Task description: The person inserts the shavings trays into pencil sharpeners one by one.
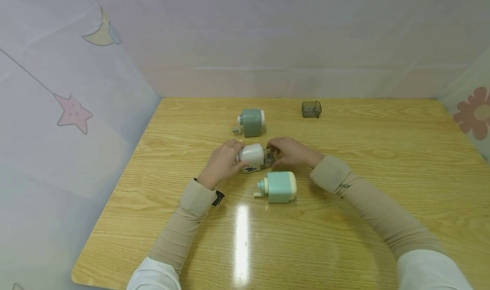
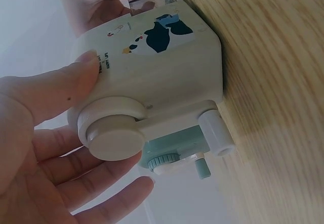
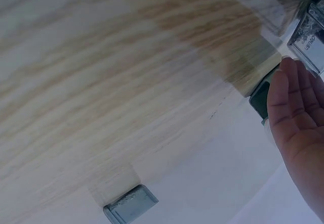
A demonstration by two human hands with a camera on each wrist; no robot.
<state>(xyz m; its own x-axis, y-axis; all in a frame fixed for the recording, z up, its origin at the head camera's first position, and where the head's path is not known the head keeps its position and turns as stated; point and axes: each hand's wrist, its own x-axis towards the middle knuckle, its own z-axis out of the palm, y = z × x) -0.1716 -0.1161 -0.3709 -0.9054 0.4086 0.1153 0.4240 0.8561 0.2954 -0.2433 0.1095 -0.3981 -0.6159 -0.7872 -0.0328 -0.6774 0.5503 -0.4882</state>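
A white hand-crank pencil sharpener [image 1: 252, 154] with a dark printed picture stands on the table, its crank [image 2: 172, 123] toward my left. My left hand [image 1: 221, 161] grips its body, with the thumb on one face and the fingers around the other side. Out of the opposite end sticks a clear, dark-tinted shavings drawer [image 1: 268, 157], partly pulled from the body. My right hand [image 1: 292, 151] pinches this drawer between thumb and fingers. Dark bits show inside it. In the right wrist view the drawer [image 3: 308, 43] is cut off at the frame's edge.
Nearer me lies a mint-green crank sharpener [image 1: 280, 187] with a cream end. A grey-green one [image 1: 252, 123] stands behind the white one. Farther back right is a loose transparent drawer [image 1: 311, 110] with dark bits. The wooden table [image 1: 363, 222] meets a cloth backdrop behind.
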